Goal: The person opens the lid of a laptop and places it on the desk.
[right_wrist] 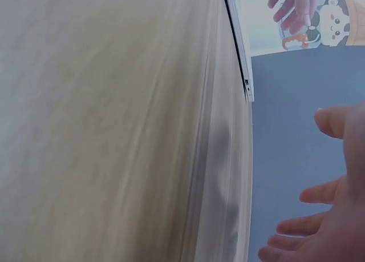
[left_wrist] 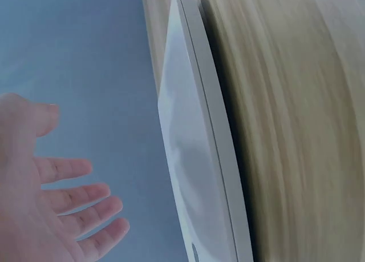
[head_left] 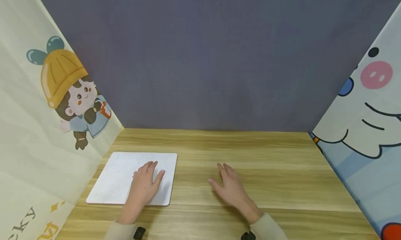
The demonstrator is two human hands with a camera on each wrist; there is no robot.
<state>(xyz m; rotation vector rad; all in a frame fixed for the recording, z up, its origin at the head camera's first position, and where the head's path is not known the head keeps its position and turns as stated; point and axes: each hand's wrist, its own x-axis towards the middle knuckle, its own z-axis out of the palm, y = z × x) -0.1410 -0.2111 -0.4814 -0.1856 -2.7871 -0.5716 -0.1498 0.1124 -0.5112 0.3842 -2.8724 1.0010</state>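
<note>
Laptop (head_left: 112, 177), white and closed, lies flat at nine o'clock on the wood-grain tabletop (head_left: 257, 149). From the left wrist a thin seam shows along its near edge, at six o'clock; from the right wrist, small dark marks (right_wrist: 247, 83), perhaps ports, sit on its side edge. The left hand (head_left: 144, 186) hovers over the lid, toward three o'clock of the laptop's middle, fingers loose and spread and pointing to about one o'clock, thumb held wide. It holds nothing, and the left wrist view shows its fingertips apart from the lid. The right hand (head_left: 232, 189) hangs above the wood, well apart at three o'clock from the laptop, its fingers relaxed toward eleven o'clock, thumb out toward ten; it holds nothing either. Behind, at twelve o'clock, rises a dark grey backdrop (head_left: 213, 59).

The step in hand reads as a poised, no-contact one: both hands are ready, and the laptop is untouched. Any handling of it would call for the left hand to settle onto the lid or an edge, and for the right to travel toward nine o'clock. If the lid were to be lifted, fingertips would need to find that seam at six o'clock; where the hinge lies I cannot tell.
</note>
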